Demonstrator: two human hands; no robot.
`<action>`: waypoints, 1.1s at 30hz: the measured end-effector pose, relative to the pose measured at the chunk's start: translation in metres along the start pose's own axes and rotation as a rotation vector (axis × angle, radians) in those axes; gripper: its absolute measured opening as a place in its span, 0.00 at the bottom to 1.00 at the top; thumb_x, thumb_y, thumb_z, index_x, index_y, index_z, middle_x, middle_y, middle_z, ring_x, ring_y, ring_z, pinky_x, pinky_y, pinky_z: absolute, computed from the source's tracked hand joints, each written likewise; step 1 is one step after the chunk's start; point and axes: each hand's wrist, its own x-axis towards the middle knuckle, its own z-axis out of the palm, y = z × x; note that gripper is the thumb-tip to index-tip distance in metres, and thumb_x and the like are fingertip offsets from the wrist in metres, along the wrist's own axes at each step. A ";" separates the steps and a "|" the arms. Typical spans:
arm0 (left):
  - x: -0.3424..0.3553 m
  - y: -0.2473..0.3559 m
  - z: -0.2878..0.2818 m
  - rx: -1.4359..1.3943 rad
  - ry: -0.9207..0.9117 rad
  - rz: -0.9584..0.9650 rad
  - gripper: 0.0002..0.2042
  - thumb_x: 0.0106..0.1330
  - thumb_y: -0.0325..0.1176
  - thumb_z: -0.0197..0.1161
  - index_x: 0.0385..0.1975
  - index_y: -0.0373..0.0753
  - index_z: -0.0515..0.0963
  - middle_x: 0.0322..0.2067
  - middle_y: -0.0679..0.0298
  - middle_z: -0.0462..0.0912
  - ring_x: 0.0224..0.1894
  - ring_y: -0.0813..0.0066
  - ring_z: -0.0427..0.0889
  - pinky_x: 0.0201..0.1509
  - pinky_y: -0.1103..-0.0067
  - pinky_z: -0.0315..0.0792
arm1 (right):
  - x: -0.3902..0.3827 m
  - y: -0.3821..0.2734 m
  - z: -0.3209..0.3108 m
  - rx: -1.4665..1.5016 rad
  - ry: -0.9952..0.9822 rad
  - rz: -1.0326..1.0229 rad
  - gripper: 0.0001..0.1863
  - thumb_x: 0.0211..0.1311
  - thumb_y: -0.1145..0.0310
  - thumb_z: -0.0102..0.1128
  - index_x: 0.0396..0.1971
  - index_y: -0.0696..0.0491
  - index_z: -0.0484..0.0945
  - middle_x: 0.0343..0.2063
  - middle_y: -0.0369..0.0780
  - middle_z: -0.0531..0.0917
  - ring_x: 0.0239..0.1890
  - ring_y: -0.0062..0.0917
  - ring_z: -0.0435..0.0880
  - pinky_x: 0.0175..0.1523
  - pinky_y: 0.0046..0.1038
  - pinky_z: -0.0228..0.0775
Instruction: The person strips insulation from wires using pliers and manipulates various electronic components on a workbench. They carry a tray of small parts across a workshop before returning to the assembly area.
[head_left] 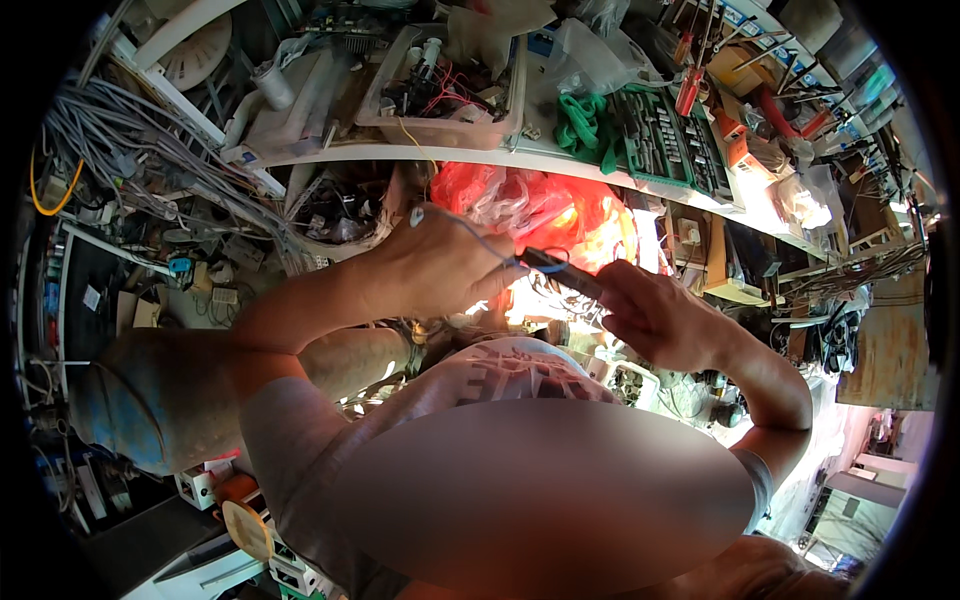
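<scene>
In the head view my right hand (645, 310) is wrapped round a dark, narrow tool (570, 278), held at a slant above red plastic bags (530, 200). A thin blue-grey wire (477, 232) loops at the tool's far end and runs over the back of my left hand (440, 262). My left hand is closed beside that end, its fingertips curled; what they grip is hidden.
A shelf edge (390, 153) crosses above, holding a bin of parts (442, 125), a green toolset (670, 130) and screwdrivers (687, 90). Cable bundles (140, 165) crowd the left. A large weathered cylinder (140, 395) lies at lower left.
</scene>
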 end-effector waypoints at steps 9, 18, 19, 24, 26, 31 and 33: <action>-0.022 0.020 -0.031 -0.201 -0.168 0.086 0.12 0.59 0.42 0.60 0.22 0.40 0.75 0.17 0.56 0.76 0.23 0.57 0.80 0.28 0.65 0.72 | -0.039 -0.016 -0.013 -0.146 -0.133 -0.015 0.18 0.57 0.74 0.59 0.46 0.58 0.67 0.24 0.41 0.73 0.26 0.36 0.76 0.33 0.34 0.68; -0.023 -0.131 -0.040 -0.340 0.141 -0.528 0.16 0.69 0.41 0.53 0.41 0.33 0.78 0.29 0.60 0.81 0.32 0.75 0.80 0.36 0.78 0.73 | -0.049 0.092 -0.030 0.670 0.255 0.341 0.12 0.69 0.69 0.49 0.50 0.54 0.66 0.26 0.30 0.70 0.25 0.13 0.66 0.29 0.18 0.62; -0.022 -0.156 -0.029 -0.457 0.198 -0.576 0.15 0.69 0.39 0.53 0.42 0.34 0.78 0.29 0.61 0.82 0.32 0.76 0.80 0.36 0.79 0.73 | -0.030 0.087 -0.032 0.676 0.207 0.337 0.13 0.69 0.66 0.50 0.49 0.54 0.67 0.27 0.31 0.70 0.26 0.13 0.67 0.30 0.18 0.63; 0.006 -0.218 -0.016 -0.533 0.371 -0.583 0.13 0.66 0.32 0.56 0.47 0.38 0.79 0.31 0.62 0.82 0.34 0.78 0.79 0.37 0.82 0.74 | 0.072 0.073 -0.032 1.044 0.057 0.332 0.15 0.67 0.61 0.53 0.48 0.52 0.69 0.31 0.32 0.73 0.30 0.17 0.75 0.36 0.23 0.71; 0.020 -0.234 -0.019 -0.372 0.250 -0.641 0.14 0.65 0.30 0.56 0.49 0.38 0.78 0.33 0.61 0.83 0.34 0.76 0.80 0.38 0.80 0.74 | 0.117 0.085 -0.029 1.154 -0.028 0.319 0.13 0.69 0.62 0.50 0.48 0.53 0.69 0.32 0.33 0.75 0.30 0.20 0.77 0.37 0.26 0.76; 0.055 -0.270 -0.001 0.092 0.039 -0.577 0.08 0.53 0.36 0.68 0.32 0.44 0.86 0.33 0.58 0.85 0.37 0.61 0.84 0.42 0.68 0.75 | 0.195 0.098 -0.023 1.384 -0.289 0.264 0.19 0.68 0.71 0.47 0.55 0.66 0.66 0.45 0.50 0.78 0.48 0.38 0.81 0.50 0.43 0.77; 0.067 -0.263 0.007 0.223 -0.081 -0.665 0.08 0.52 0.37 0.68 0.31 0.47 0.86 0.33 0.60 0.85 0.37 0.60 0.84 0.41 0.68 0.76 | 0.206 0.099 -0.016 1.399 -0.315 0.247 0.22 0.67 0.71 0.48 0.57 0.66 0.64 0.49 0.53 0.77 0.53 0.40 0.78 0.54 0.46 0.74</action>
